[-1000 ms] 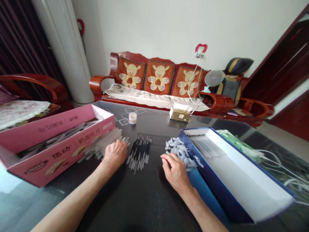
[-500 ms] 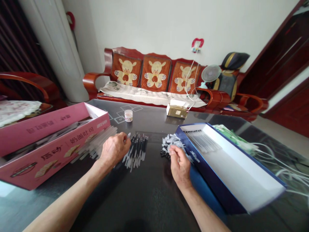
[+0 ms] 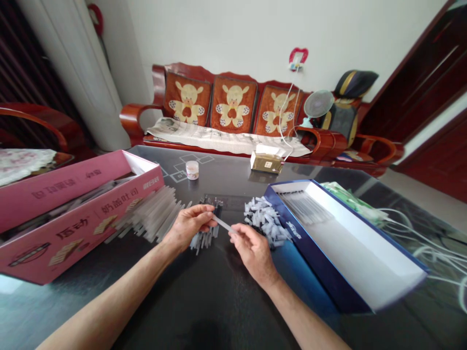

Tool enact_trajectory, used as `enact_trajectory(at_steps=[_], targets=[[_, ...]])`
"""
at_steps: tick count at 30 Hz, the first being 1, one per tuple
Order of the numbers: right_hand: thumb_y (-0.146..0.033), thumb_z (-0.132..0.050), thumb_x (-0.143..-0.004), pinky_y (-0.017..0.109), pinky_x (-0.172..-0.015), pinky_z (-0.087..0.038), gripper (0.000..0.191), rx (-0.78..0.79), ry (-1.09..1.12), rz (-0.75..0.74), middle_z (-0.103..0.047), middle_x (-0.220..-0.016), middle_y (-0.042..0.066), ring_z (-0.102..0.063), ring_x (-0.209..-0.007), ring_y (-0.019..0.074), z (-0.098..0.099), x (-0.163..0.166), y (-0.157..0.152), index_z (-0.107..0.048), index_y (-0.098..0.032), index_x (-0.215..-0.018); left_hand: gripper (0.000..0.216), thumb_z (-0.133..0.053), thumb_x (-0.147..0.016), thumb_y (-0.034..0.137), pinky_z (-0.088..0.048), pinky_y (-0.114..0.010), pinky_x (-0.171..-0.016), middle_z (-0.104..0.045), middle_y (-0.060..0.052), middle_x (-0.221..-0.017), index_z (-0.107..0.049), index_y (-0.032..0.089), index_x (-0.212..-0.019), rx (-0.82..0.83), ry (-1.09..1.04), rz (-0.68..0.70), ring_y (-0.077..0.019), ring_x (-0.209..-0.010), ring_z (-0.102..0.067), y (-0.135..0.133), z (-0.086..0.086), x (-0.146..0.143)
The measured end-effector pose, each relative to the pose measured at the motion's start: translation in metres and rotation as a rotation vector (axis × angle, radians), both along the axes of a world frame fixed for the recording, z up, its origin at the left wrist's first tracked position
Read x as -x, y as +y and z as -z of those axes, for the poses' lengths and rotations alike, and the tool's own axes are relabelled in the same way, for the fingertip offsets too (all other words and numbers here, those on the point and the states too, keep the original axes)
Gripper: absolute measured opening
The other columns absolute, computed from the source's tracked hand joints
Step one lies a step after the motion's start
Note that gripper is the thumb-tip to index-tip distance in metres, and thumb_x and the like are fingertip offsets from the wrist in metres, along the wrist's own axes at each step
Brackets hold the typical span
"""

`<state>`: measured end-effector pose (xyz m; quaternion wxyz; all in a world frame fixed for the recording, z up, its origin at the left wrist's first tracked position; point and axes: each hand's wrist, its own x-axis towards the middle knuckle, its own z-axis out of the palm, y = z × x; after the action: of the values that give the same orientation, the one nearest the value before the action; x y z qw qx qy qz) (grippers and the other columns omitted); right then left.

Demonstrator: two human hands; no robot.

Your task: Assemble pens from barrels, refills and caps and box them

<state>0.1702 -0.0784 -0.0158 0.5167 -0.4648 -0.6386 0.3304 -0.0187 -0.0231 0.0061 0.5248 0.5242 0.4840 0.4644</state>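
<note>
Between my two hands stretches a slim translucent pen barrel point(image 3: 224, 224), tilted down to the right. My left hand point(image 3: 191, 224) pinches its upper left end. The fingertips of my right hand point(image 3: 252, 249) are closed on the lower right end; whether a small part is also between them is hidden. Behind my left hand, partly covered, lies a bundle of dark-inked pen refills point(image 3: 202, 239). Left of that hand is a pile of translucent pen barrels point(image 3: 155, 214). Short whitish plastic pieces point(image 3: 268, 218) are heaped beyond my right hand, with some small black pieces point(image 3: 257, 227) among them.
A pink carton point(image 3: 83, 214) stands at the left, holding long thin items. At the right is a blue box point(image 3: 350, 253) with a row of finished-looking pens point(image 3: 304, 206). Farther back are a small jar point(image 3: 192, 170) and a tissue box point(image 3: 267, 162). White cables point(image 3: 434, 253) lie far right.
My left hand has moved right from above the refills, and my right hand has moved left off the whitish pieces. They now meet at the pen barrel.
</note>
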Motion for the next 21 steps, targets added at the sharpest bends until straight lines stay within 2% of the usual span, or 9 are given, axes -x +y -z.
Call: enact_trajectory(at_steps=[2,5,7,9,10,12,16,18,21], targets=[[-0.033,-0.056,-0.084,0.028,-0.062,-0.057,0.02,0.03,0.034,0.083,-0.072,-0.081,0.005,-0.068,-0.068,0.0163,0.0,-0.001,0.003,-0.064,-0.019,-0.095,0.037,-0.06,-0.078,0.043,-0.049,-0.025,-0.055,-0.067,-0.005,-0.07,-0.067,0.015,-0.1,-0.251,0.304,-0.051,-0.0161,-0.061,-0.064,-0.004,0.0,0.004],[-0.035,-0.057,-0.083,0.029,-0.06,-0.058,0.023,0.057,0.078,0.169,-0.072,-0.078,0.005,-0.068,-0.065,0.0165,0.002,-0.005,0.009,-0.064,-0.018,-0.096,0.029,-0.054,-0.085,0.036,-0.05,-0.029,-0.07,-0.066,-0.006,-0.078,-0.068,0.021,-0.106,-0.768,0.784,-0.165,-0.0174,-0.073,-0.063,-0.011,-0.003,0.009],[-0.035,-0.058,-0.082,0.029,-0.06,-0.058,0.022,0.067,0.071,0.163,-0.072,-0.077,0.004,-0.068,-0.064,0.0163,0.002,-0.006,0.009,-0.064,-0.018,-0.095,0.03,-0.053,-0.087,0.031,-0.048,-0.034,-0.082,-0.066,-0.009,-0.095,-0.063,0.022,-0.114,-1.037,0.943,-0.045,-0.0207,-0.09,-0.061,-0.015,-0.005,0.008],[-0.034,-0.056,-0.084,0.029,-0.064,-0.058,0.021,0.08,0.056,0.093,-0.072,-0.081,0.004,-0.068,-0.068,0.0165,0.001,-0.003,0.005,-0.063,-0.018,-0.095,0.034,-0.049,-0.089,0.025,-0.047,-0.037,-0.089,-0.063,-0.011,-0.109,-0.056,0.02,-0.122,-1.18,0.998,0.187,-0.022,-0.1,-0.059,-0.016,-0.003,0.005],[-0.033,-0.054,-0.085,0.03,-0.067,-0.058,0.021,0.078,0.048,0.044,-0.072,-0.086,0.005,-0.069,-0.072,0.017,0.001,-0.001,0.003,-0.062,-0.019,-0.099,0.036,-0.045,-0.09,0.021,-0.048,-0.034,-0.086,-0.063,-0.011,-0.107,-0.053,0.018,-0.126,-1.2,1.007,0.273,-0.0201,-0.096,-0.059,-0.015,0.0,0.004],[-0.027,-0.05,-0.088,0.033,-0.077,-0.057,0.028,0.045,-0.011,-0.036,-0.071,-0.101,0.006,-0.068,-0.087,0.018,0.001,0.002,0.0,-0.055,-0.02,-0.114,0.039,-0.038,-0.091,0.014,-0.05,-0.028,-0.077,-0.064,-0.008,-0.092,-0.048,0.016,-0.129,-1.174,1.006,0.258,-0.0161,-0.082,-0.06,-0.011,0.008,0.005],[-0.01,-0.042,-0.086,0.041,-0.102,-0.044,0.05,-0.142,-0.361,-0.112,-0.062,-0.123,0.006,-0.054,-0.117,0.0188,0.001,0.006,0.004,-0.038,-0.023,-0.134,0.035,-0.037,-0.093,0.019,-0.05,-0.025,-0.074,-0.06,-0.006,-0.082,-0.05,0.015,-0.126,-1.015,0.976,-0.143,-0.0156,-0.078,-0.059,0.001,0.02,0.017],[-0.006,-0.041,-0.084,0.042,-0.104,-0.041,0.05,-0.208,-0.53,-0.16,-0.061,-0.123,0.007,-0.051,-0.12,0.0195,0.001,0.007,0.009,-0.041,-0.022,-0.132,0.033,-0.037,-0.094,0.021,-0.049,-0.024,-0.074,-0.06,-0.005,-0.081,-0.051,0.016,-0.124,-0.983,0.972,-0.221,-0.0148,-0.077,-0.058,0.004,0.022,0.021],[-0.005,-0.043,-0.083,0.04,-0.096,-0.047,0.044,-0.233,-0.655,-0.181,-0.063,-0.116,0.008,-0.056,-0.112,0.0207,0.002,0.008,0.014,-0.049,-0.021,-0.124,0.033,-0.036,-0.094,0.022,-0.049,-0.023,-0.074,-0.06,-0.005,-0.079,-0.051,0.017,-0.123,-0.969,0.984,-0.23,-0.014,-0.076,-0.059,0.005,0.023,0.022]])
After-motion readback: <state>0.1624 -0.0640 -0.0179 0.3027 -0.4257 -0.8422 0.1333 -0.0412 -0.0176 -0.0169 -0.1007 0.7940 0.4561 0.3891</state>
